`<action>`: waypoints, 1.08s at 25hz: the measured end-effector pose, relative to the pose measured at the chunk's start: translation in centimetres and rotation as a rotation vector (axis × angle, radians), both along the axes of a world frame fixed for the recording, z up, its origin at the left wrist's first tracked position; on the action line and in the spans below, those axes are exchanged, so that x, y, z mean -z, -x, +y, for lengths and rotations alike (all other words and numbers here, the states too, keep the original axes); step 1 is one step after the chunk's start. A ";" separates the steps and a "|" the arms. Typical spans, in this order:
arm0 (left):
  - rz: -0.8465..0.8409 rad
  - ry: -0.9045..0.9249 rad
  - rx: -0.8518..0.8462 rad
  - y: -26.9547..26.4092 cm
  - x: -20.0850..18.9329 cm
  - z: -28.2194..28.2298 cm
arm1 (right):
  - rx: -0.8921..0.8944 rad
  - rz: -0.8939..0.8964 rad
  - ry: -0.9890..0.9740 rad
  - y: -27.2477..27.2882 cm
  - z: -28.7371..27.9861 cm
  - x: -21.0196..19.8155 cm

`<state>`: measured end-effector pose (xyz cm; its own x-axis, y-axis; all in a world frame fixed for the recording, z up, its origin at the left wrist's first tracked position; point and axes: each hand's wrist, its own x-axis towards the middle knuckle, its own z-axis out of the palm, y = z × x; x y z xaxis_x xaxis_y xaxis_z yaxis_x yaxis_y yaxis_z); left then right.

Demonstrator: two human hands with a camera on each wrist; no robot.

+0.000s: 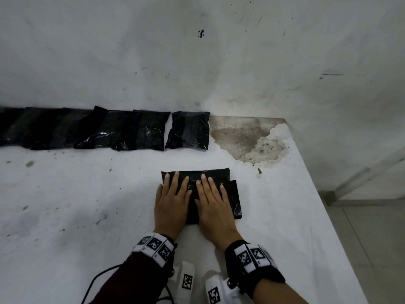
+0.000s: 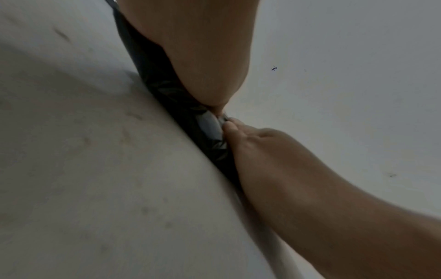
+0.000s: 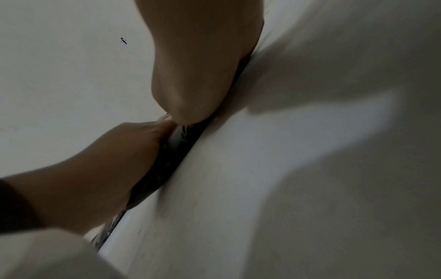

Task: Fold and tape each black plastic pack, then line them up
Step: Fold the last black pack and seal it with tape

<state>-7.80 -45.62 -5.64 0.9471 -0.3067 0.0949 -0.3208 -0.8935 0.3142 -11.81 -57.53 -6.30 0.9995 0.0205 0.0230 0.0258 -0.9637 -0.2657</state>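
A black plastic pack (image 1: 235, 194) lies flat on the white table (image 1: 76, 205) in front of me, its top part folded over. My left hand (image 1: 173, 194) presses flat on its left side with straight fingers. My right hand (image 1: 213, 198) presses flat on its middle, fingers straight. Both wrist views look along the table at the thin black pack (image 2: 167, 79) (image 3: 171, 158) under my palms, with the left hand (image 3: 107, 162) and right hand (image 2: 298, 179) each seen from the other side. A row of several finished black packs (image 1: 140, 130) lines the back wall.
The rightmost pack in the row (image 1: 188, 130) stands slightly apart. A patch of worn, stained surface (image 1: 247, 139) sits at the table's back right corner. The table's right edge (image 1: 328, 216) drops to a tiled floor. A black cable (image 1: 94, 284) trails near my left sleeve.
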 end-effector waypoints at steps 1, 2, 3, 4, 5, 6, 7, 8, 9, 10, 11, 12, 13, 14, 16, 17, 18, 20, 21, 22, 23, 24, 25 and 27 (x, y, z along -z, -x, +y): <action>0.026 0.013 -0.007 0.0 0.2 0.0 | 0.010 0.021 -0.001 0.0 -0.2 0.0; 0.070 0.036 -0.014 0.0 0.5 0.1 | 0.023 0.015 0.014 0.0 -0.4 -0.1; 0.108 0.071 -0.016 0.0 0.9 0.2 | 0.030 -0.018 0.026 0.0 -0.7 -0.2; 0.123 0.105 -0.019 -0.1 1.1 0.4 | 0.048 -0.032 0.009 -0.1 -1.1 -0.3; 0.135 0.127 -0.016 -0.1 1.1 0.6 | 0.059 -0.025 -0.025 -0.3 -1.5 -0.3; 0.144 0.144 -0.006 -0.1 1.0 0.8 | 0.073 0.005 -0.059 -0.4 -1.6 -0.2; 0.150 0.152 0.009 -0.1 1.1 1.0 | 0.094 -0.014 -0.057 -0.4 -1.7 -0.1; 0.156 0.149 0.024 0.0 1.2 1.1 | 0.121 -0.046 -0.035 -0.3 -1.8 -0.1; 0.159 0.138 0.032 0.0 1.3 1.3 | 0.155 -0.068 -0.022 -0.2 -1.8 -0.1; 0.157 0.129 0.034 0.0 1.5 1.4 | 0.177 -0.065 -0.030 -0.1 -1.8 0.0; 0.145 0.128 0.037 0.0 1.5 1.4 | 0.196 -0.021 -0.073 -0.2 -2.1 -0.2; 0.139 0.139 0.040 0.0 1.6 1.4 | 0.228 0.052 -0.144 -0.1 -2.5 -0.3; 0.144 0.156 0.041 -0.1 1.7 1.5 | 0.269 0.124 -0.214 -0.1 -2.9 -0.5; 0.152 0.181 0.041 -0.2 1.7 1.6 | 0.297 0.177 -0.268 -0.2 -3.4 -0.8; 0.174 0.247 0.035 -0.3 1.6 1.7 | 0.298 0.227 -0.320 -0.2 -4.0 -1.2; 0.168 0.268 0.017 -0.3 1.5 1.7 | 0.291 0.224 -0.336 0.0 -4.1 -1.3; 0.167 0.270 -0.010 -0.3 1.5 1.7 | 0.285 0.224 -0.357 0.2 -4.2 -1.3; 0.203 0.279 -0.074 -0.7 1.3 1.8 | 0.280 0.223 -0.432 0.3 -4.4 -1.6; 0.196 0.277 -0.067 -1.1 1.4 2.1 | 0.281 0.215 -0.491 0.2 -4.5 -1.7; 0.158 0.266 -0.011 -1.3 1.3 2.4 | 0.295 0.195 -0.575 0.3 -4.8 -2.0; 0.118 0.244 0.070 -1.4 1.4 2.7 | 0.313 0.169 -0.678 0.3 -5.1 -2.4; 0.066 0.221 0.131 -1.7 1.7 2.8 | 0.334 0.142 -0.781 0.5 -5.6 -2.8; 0.055 0.199 0.126 -1.9 1.4 2.9 | 0.355 0.128 -0.862 0.9 -6.3 -3.2; 0.126 0.236 -0.045 -1.4 0.4 2.5 | 0.399 0.100 -0.870 1.9 -8.0 -4.0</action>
<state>-6.43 -43.07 -6.05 0.9681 -0.2474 0.0394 -0.2276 -0.8034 0.5502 -13.70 -65.56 -2.31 0.9275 -0.3054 -0.2157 -0.3225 -0.3615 -0.8748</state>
